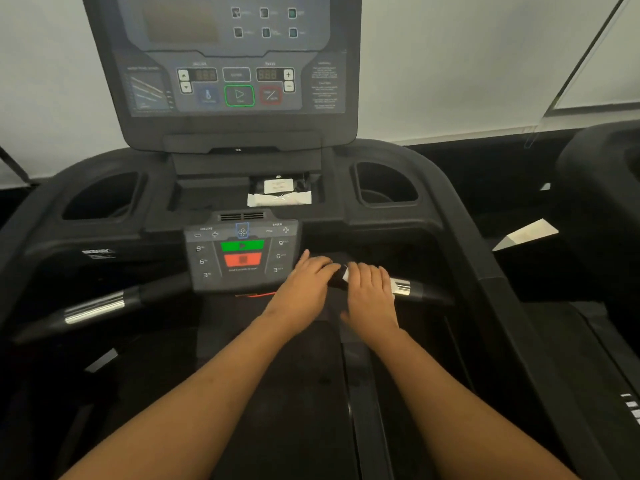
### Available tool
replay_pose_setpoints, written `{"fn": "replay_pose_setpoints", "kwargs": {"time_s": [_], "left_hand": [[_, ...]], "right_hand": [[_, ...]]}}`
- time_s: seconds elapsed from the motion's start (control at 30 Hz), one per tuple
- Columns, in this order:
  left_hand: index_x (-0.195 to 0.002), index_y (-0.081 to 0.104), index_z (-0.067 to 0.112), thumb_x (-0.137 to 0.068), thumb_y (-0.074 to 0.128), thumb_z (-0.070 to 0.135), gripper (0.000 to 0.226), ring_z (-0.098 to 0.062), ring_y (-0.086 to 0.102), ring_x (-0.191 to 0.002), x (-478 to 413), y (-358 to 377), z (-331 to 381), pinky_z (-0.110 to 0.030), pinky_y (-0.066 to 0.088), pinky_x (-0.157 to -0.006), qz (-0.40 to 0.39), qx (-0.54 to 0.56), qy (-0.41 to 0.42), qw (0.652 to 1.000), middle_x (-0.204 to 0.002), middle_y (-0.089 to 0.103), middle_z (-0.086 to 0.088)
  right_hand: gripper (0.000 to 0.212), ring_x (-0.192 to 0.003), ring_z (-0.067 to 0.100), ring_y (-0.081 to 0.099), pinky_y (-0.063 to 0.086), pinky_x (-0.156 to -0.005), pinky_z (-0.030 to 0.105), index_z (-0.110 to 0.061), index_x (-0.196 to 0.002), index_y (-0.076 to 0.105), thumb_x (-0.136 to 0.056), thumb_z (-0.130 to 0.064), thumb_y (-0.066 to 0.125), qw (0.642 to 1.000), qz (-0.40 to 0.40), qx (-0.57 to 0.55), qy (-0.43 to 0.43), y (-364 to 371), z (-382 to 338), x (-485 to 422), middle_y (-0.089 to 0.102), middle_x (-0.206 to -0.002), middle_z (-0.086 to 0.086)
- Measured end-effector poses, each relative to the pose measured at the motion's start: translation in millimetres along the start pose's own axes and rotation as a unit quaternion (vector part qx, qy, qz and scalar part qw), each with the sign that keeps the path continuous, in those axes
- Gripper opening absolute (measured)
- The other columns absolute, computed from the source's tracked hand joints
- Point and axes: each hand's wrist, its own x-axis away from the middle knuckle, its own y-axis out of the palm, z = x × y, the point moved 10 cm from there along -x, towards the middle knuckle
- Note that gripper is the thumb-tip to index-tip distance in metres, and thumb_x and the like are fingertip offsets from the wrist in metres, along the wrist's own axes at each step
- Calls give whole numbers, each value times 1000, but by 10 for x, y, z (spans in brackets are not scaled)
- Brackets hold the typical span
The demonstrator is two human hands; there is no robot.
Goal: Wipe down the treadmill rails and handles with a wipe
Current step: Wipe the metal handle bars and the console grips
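Note:
Both hands rest side by side on the treadmill's right front handle point(420, 292), a black bar with a silver sensor band point(401, 287). My left hand point(304, 284) curls over the black part of that bar, just right of the lower control panel point(242, 256). My right hand point(370, 289) wraps the bar beside it, pressing a white wipe point(345, 274) of which only a small edge shows between the hands. The matching left front handle point(97, 308) stands bare. Long black side rails point(485, 258) run down both sides.
A wipe packet point(280, 192) lies in the centre tray below the big console screen point(228, 64). Cup holders point(386, 183) sit on either side. The dark belt point(277, 393) runs under my arms. Another machine point(602, 188) stands at the right.

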Motion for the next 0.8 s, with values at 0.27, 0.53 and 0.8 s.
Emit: {"fn": "replay_pose_setpoints", "kwargs": {"time_s": [0.27,0.53,0.8], "left_hand": [[-147,51,16,-95,46,6,53,-26,28,-151,778,-802,-657,-53,1,-126,267,11,-145,953,-157,37,-10],[-160,1,2,-106,31,51,80,-27,-7,-157,909,-556,-1393,-54,-3,-126,199,-4,-322,926,-169,0,-18],[-158,31,11,-109,38,33,54,-34,30,-147,1117,-791,-1618,-56,24,-116,330,48,-387,860,-160,31,-17]], "right_hand": [[85,-131,31,42,21,-120,48,-9,-146,37,-72,-33,72,998,10,-53,-19,-41,-398,-52,46,-137,10],[55,-110,27,54,40,-102,40,-12,-128,50,-79,-26,71,999,-19,-28,-37,-41,-424,-334,57,-117,7],[91,-143,35,29,12,-123,52,-3,-154,23,-77,-22,68,999,29,-34,-24,-9,-551,69,35,-150,17]]}}
